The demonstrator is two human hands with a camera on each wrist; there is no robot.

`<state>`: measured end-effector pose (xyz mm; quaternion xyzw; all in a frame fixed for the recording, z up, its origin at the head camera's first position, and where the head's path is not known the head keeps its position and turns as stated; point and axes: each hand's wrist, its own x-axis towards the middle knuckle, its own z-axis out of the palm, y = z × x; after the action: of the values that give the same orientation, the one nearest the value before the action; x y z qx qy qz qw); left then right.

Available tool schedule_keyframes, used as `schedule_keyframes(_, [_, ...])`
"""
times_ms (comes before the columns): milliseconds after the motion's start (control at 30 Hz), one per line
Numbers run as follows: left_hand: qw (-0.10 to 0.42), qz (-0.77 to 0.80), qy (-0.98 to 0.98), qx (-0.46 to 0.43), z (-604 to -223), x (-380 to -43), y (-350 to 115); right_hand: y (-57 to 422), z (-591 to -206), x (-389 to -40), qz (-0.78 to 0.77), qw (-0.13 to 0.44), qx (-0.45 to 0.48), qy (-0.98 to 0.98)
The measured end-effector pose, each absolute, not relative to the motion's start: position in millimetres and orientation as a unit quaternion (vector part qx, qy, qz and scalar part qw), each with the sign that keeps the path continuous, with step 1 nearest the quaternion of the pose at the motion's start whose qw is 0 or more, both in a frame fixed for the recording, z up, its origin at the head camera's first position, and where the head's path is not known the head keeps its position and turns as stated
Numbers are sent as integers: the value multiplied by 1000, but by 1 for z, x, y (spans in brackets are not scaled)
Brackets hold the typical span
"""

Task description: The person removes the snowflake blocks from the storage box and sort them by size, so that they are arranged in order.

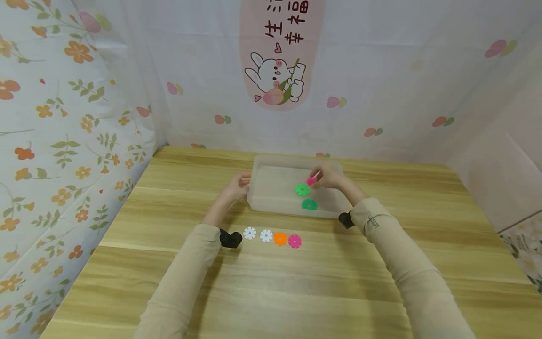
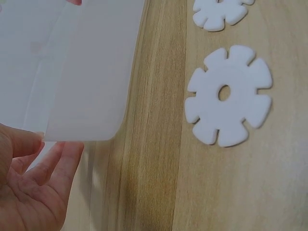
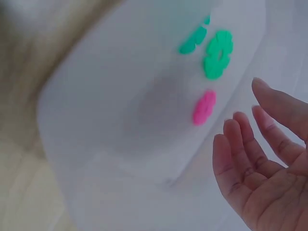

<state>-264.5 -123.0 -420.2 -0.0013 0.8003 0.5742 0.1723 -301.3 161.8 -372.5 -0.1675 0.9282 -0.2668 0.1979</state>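
Observation:
My left hand [image 1: 238, 187] pinches the left rim of a translucent white plastic box [image 1: 271, 207]; in the left wrist view, the thumb and fingers [image 2: 72, 154] meet at its edge. Over the box's right part is my right hand [image 1: 330, 177], fingers loosely curved with nothing between them in the right wrist view. Beside its fingertips, a pink notched disc [image 3: 204, 108] lies in the box. Two green ones are near it: a bright green disc [image 1: 302, 189] and a darker green disc [image 1: 309, 204], the latter partly hidden behind the front wall.
In front of the box, a row of notched discs lies on the wooden table [image 1: 271, 292]: two white, one orange disc [image 1: 280, 238] and one magenta disc [image 1: 294, 241]. A patterned cloth [image 1: 203, 84] hangs behind the table, with floral cloth on the left.

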Motion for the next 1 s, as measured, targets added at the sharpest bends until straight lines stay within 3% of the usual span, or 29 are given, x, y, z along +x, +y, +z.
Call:
schedule_keyframes(433, [167, 574, 801, -2, -419, -261, -121, 161, -370, -322, -180, 235, -117, 948])
schedule_keyframes(667, [174, 577, 798, -9, -419, -261, -123, 151, -379, -326, -92, 223, -99, 965])
schedule_keyframes(1000, [174, 580, 796, -6, -417, -260, -123, 148, -388, -329, -183, 222, -54, 956])
